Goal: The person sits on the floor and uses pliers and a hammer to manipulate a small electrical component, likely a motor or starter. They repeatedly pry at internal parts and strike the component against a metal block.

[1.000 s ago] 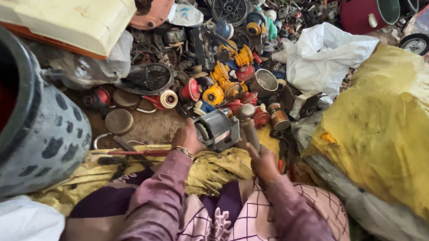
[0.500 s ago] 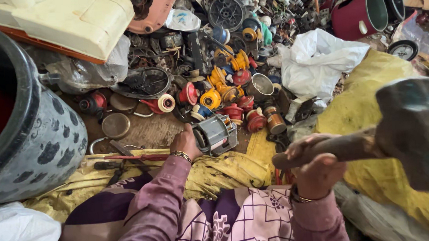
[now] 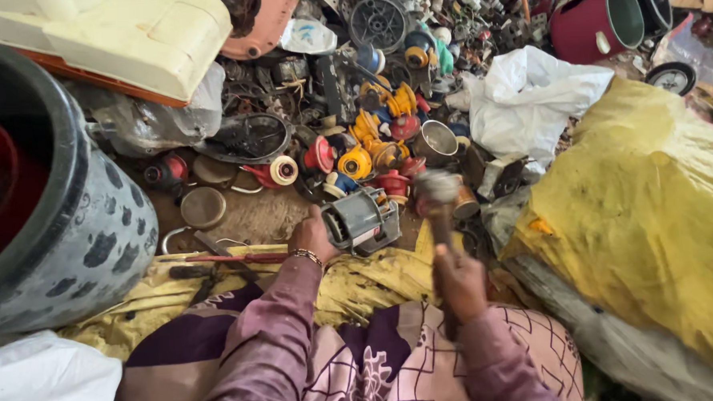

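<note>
Two hands work at the edge of a scrap heap. Your left hand (image 3: 314,236) rests against the left end of a small grey electric motor (image 3: 363,219), fingers curled on its housing and steadying it where it lies on the dirt, just beyond the yellow cloth (image 3: 352,281) over your lap. Your right hand (image 3: 459,282) is closed in a fist round the wooden handle of a hammer (image 3: 440,213); the blurred head hangs just to the right of the motor, near it, and you cannot tell whether it touches.

Behind the motor lies a cluster of red, yellow and blue motor parts (image 3: 374,143), with a small metal cup (image 3: 437,143) beside them. To your left stands a large grey speckled tub (image 3: 77,229), and a red-handled tool (image 3: 231,259) lies on the cloth by your left wrist. A white plastic bag (image 3: 528,101) and a big yellow sack (image 3: 653,211) fill the right side.
</note>
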